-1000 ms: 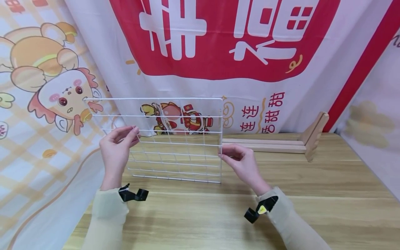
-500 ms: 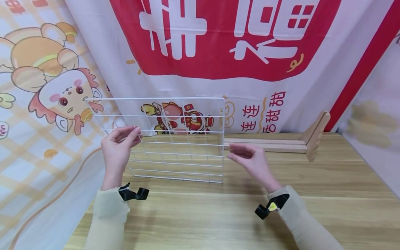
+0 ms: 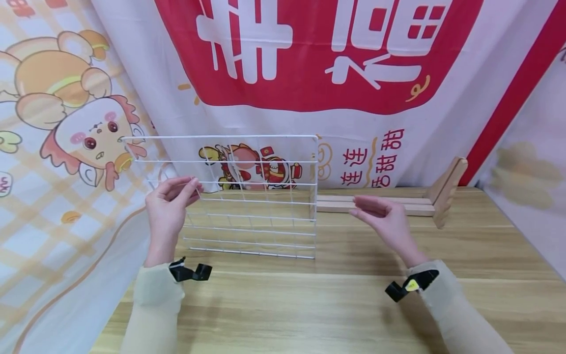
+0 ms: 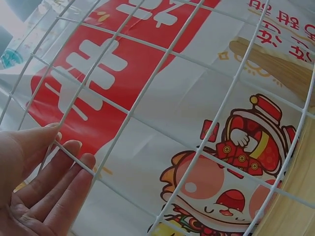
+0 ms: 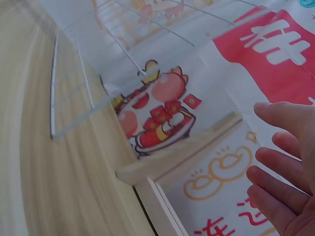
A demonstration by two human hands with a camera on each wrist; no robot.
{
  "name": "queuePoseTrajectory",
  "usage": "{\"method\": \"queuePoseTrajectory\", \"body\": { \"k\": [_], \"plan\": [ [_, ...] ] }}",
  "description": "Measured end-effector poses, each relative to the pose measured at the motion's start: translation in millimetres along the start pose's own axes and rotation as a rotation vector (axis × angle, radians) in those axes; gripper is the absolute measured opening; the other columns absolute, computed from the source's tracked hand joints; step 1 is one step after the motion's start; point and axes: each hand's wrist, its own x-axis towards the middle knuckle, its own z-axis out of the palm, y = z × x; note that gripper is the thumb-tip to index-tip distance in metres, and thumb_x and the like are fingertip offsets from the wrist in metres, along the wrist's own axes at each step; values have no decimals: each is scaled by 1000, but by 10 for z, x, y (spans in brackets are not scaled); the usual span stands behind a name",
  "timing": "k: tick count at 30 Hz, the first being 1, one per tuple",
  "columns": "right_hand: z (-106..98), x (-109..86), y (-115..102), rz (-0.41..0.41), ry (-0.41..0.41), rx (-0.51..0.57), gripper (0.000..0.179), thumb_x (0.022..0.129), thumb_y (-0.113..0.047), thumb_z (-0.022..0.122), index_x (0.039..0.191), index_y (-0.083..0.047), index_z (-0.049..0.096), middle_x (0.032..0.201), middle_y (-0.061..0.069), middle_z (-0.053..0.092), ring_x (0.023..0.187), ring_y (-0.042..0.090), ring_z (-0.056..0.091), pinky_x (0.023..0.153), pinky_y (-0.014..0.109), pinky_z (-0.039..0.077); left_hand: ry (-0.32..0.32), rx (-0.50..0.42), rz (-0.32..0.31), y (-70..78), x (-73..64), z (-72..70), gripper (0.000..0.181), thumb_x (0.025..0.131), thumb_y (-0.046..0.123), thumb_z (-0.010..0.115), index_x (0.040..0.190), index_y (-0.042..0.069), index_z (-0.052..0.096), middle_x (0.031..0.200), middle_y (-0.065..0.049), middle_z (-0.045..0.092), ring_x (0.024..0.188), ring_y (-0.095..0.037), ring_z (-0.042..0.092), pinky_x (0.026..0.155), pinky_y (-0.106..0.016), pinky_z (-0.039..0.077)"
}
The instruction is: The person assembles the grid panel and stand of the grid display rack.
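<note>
A white wire grid panel (image 3: pixel 245 200) stands upright on the wooden table, its lower edge down on the surface. My left hand (image 3: pixel 169 204) pinches a wire at the panel's left part; thumb and fingertips meet around it in the left wrist view (image 4: pixel 61 147). To the right of the panel, my right hand (image 3: pixel 385 221) hovers above the table with nothing in it. Its fingers look relaxed and apart from the thumb in the right wrist view (image 5: pixel 283 167). Behind that hand lies a wooden rack (image 3: pixel 444 194) with long bars and an upright end piece.
The wood-grain table (image 3: pixel 283 305) stretches in front of both hands. A red and white printed cloth (image 3: pixel 283 98) hangs behind, close to the rack and panel. On the left is another printed cloth (image 3: pixel 66 167) with cartoon figures.
My right hand has let go of the panel's right edge and moved away to the right, towards the wooden rack. The left hand keeps its hold, and the panel has barely shifted.
</note>
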Motion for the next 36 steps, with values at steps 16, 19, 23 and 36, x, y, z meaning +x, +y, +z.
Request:
{"method": "queuePoseTrajectory", "body": {
  "k": [16,19,23,36],
  "plan": [
    [-709,27,92,141,115,-201,55,92,-41,77,137,-12,66,134,12,65,115,15,63,86,9,50,-43,17,-38,-10,14,-27,26,92,19,78,109,1,72,95,-7,76,87,-17,73,80,-27,60],
    [-816,5,99,150,139,-219,57,92,-42,77,138,-10,64,136,14,63,116,12,61,87,7,48,-40,10,-36,-14,15,-36,26,92,19,78,109,0,72,95,-7,76,87,-18,73,80,-27,60],
    [-942,-41,122,175,169,-237,60,92,-43,76,141,-11,62,138,14,62,116,9,60,85,6,47,-39,4,-33,-16,15,-45,27,92,20,78,109,0,71,95,-8,76,87,-18,73,80,-27,60],
    [-1324,-220,299,237,233,-205,59,92,-37,77,143,-12,60,119,-19,66,104,-7,58,76,4,48,-41,-30,-27,-13,9,-45,27,92,17,79,109,-2,71,93,-9,76,86,-19,73,80,-27,60]
  ]
}}
